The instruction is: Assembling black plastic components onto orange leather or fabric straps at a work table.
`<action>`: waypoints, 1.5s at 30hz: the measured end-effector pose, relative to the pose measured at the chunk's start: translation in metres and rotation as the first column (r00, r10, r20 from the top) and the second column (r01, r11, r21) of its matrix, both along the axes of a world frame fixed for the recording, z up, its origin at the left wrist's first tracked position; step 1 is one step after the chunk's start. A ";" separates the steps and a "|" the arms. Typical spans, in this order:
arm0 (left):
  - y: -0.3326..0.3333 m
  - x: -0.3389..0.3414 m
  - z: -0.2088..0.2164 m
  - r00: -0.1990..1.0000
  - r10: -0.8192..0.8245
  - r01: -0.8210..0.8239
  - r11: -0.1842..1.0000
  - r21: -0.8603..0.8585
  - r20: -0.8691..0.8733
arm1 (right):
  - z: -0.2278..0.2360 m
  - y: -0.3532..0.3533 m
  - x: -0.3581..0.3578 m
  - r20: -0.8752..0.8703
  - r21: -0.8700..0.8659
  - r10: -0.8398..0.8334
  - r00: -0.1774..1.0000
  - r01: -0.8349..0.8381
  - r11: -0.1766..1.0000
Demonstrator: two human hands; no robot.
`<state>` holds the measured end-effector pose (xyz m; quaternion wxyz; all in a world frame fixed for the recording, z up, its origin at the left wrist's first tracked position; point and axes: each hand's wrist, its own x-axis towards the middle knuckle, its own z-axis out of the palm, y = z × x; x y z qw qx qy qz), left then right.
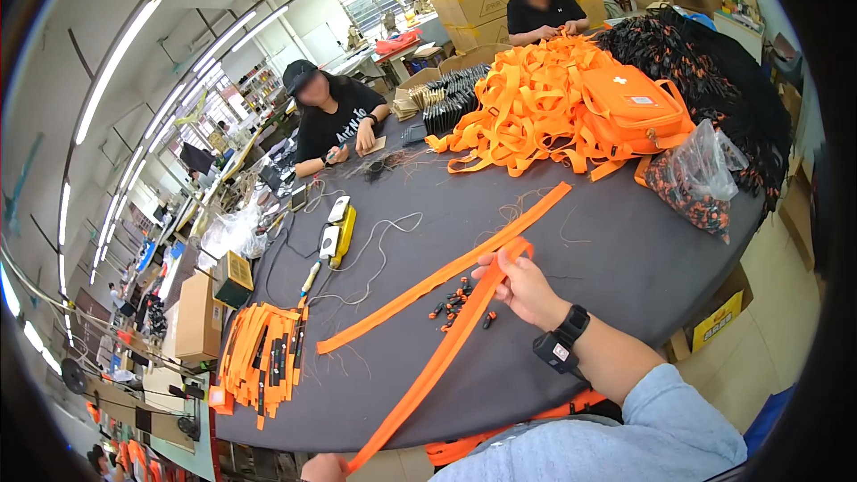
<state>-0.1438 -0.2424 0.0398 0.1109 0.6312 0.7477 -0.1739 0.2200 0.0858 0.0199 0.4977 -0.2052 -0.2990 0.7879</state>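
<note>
At 9 o'clock on the dark, matte surface (pixel 571 241), a stack of flat orange strap pieces (pixel 261 359) lies fanned at the edge, next to closed cardboard boxes (pixel 198 314) just off the rim. At 10 o'clock a yellow hand tool (pixel 343 234) rests among loose, thin threads. The left hand (pixel 323 468), at 6 o'clock on the lower edge of the view, is closed on the near end of a long, flat, woven orange strap (pixel 428 373). The strap runs diagonally up to the right hand (pixel 522 284), near the centre, whose fingers pinch its far end; a dark watch (pixel 562 341) sits on that wrist. A second orange strip (pixel 446 275) lies flat on the surface just beyond it. Between the two, small black-and-orange clips (pixel 453 302) lie scattered loose. At 1 o'clock a tangled heap of orange webbing (pixel 522 107) carries a boxy orange bag (pixel 632 109). At 2 o'clock a clear, crinkled plastic bag (pixel 698 177) holds more small dark and orange parts, against a mound of black straps (pixel 705 62). At 3 o'clock, below the surface edge, an open cardboard box (pixel 719 317) stands on the floor; its contents cannot be made out.
</note>
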 end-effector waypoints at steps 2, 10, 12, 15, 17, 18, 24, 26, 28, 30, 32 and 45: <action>-0.021 -0.021 -0.020 0.992 0.114 -0.111 0.991 -0.070 0.046 | -0.007 -0.003 -0.004 0.131 0.102 0.046 0.990 -0.059 0.993; -0.023 -0.022 -0.012 0.911 0.231 -0.179 0.968 -0.175 0.343 | -0.001 -0.037 -0.027 0.423 0.301 0.015 0.906 -0.156 0.941; 0.008 0.027 0.033 0.720 0.158 -0.250 0.967 0.040 0.676 | 0.002 -0.045 -0.031 0.333 0.301 0.133 0.934 -0.239 0.923; 0.059 0.042 0.044 0.187 0.194 -0.284 0.949 -0.136 0.963 | 0.002 -0.053 -0.031 0.291 0.303 0.445 0.847 -0.523 0.797; 0.110 0.059 0.036 0.067 0.098 -0.222 0.972 -0.081 0.993 | -0.004 -0.060 -0.033 0.320 0.317 0.519 0.793 -0.605 0.730; 0.137 0.083 0.032 0.006 0.100 -0.271 0.958 -0.095 0.995 | -0.009 -0.061 -0.034 0.353 0.314 0.554 0.754 -0.653 0.689; 0.237 0.136 0.005 -0.271 0.078 -0.225 0.964 -0.142 0.959 | -0.022 -0.063 -0.037 0.506 0.260 0.548 0.667 -0.723 0.640; 0.249 0.138 -0.002 -0.276 -0.035 -0.311 0.949 -0.054 0.961 | -0.021 -0.057 -0.036 0.563 0.236 0.444 0.697 -0.650 0.722; 0.254 0.135 -0.013 -0.196 -0.124 -0.393 0.919 0.038 0.973 | -0.021 -0.049 -0.038 0.611 0.256 0.254 0.750 -0.490 0.833; 0.252 0.136 -0.024 -0.149 -0.134 -0.410 0.910 0.062 0.980 | -0.027 -0.037 -0.037 0.598 0.391 -0.058 0.799 -0.227 0.892; 0.247 0.144 -0.030 -0.134 -0.072 -0.366 0.931 0.018 0.988 | -0.028 -0.031 -0.037 0.452 0.398 -0.121 0.884 -0.078 0.914; 0.241 0.144 -0.040 -0.045 -0.127 -0.369 0.924 0.101 0.991 | -0.021 -0.042 -0.038 0.640 0.349 0.020 0.768 -0.314 0.883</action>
